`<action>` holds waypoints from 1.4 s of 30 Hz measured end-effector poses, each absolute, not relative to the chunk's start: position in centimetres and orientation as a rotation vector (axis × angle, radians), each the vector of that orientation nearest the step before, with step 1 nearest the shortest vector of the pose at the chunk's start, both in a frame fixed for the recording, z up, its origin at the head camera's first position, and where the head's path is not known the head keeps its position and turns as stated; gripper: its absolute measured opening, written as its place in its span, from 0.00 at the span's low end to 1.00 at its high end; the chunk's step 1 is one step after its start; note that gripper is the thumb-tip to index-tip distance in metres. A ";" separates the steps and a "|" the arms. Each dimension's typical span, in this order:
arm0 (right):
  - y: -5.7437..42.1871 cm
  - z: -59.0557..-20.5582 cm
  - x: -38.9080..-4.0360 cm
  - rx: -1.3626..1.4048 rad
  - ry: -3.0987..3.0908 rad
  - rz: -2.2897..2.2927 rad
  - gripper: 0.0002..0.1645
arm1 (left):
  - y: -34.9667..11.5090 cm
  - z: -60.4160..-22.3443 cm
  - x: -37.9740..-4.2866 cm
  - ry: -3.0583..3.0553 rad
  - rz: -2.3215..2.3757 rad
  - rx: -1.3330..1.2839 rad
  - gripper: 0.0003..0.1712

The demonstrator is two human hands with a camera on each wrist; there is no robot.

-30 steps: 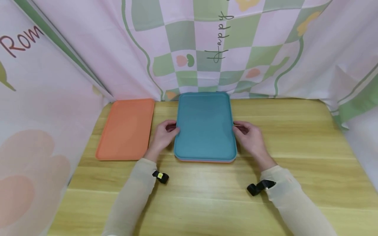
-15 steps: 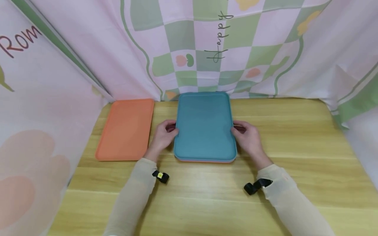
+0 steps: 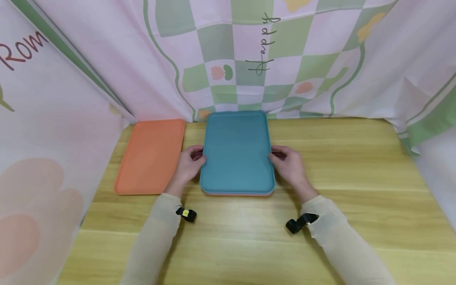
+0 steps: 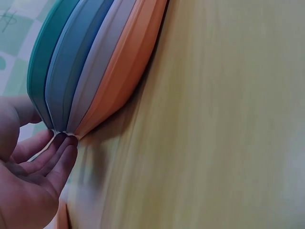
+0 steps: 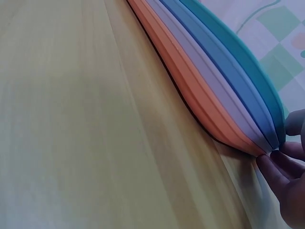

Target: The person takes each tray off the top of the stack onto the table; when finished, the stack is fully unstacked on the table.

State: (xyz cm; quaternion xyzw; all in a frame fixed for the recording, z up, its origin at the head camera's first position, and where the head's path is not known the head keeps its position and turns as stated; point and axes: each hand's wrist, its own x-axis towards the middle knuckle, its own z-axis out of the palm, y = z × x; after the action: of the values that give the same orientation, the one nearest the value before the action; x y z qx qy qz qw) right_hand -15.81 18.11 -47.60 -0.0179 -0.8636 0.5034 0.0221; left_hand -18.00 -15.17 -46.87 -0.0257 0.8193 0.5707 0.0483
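Note:
A stack of rectangular trays lies in the middle of the head view, with a teal tray (image 3: 236, 152) on top. Under it the left wrist view shows a blue tray (image 4: 71, 62), a lilac tray (image 4: 102, 62) and an orange tray (image 4: 136, 62) at the bottom. My left hand (image 3: 187, 166) grips the stack's left side, thumb at the teal rim and fingertips low against the edges. Opposite, my right hand (image 3: 290, 165) holds the right side the same way; in the right wrist view its fingertips (image 5: 267, 167) reach the orange tray's edge.
A separate orange tray (image 3: 151, 156) lies flat on the wooden table (image 3: 235, 237), just left of my left hand. Behind the table's far edge hangs a patterned curtain (image 3: 249, 47), close to the stack's back end. Another cloth (image 3: 42, 158) hangs along the left side.
Over the last half second the stack of trays has slid a little to the left, both hands moving with it. The gap to the separate orange tray is narrower.

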 end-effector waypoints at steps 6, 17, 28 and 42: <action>16.6 -47.6 -16.2 -0.037 -2.672 1.588 0.23 | -16.6 -46.7 -17.6 2.529 1.748 -0.070 0.25; 14.4 -47.8 -16.7 0.014 -2.650 1.638 0.22 | -18.8 -46.5 -17.1 2.575 1.748 -0.103 0.24; 12.5 -47.8 -17.1 0.042 -2.618 1.679 0.22 | -20.7 -46.6 -16.9 2.645 1.713 -0.136 0.25; 10.1 -47.7 -16.8 0.009 -2.577 1.770 0.22 | -22.9 -47.1 -17.6 2.596 1.683 -0.255 0.28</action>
State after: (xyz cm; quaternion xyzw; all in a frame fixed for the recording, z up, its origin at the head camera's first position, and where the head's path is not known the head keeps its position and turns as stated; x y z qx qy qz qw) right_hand -16.75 10.07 -47.67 0.0030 -0.8243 0.5660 0.0077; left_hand -17.58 -22.86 -47.15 -0.0822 0.8361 0.5421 0.0184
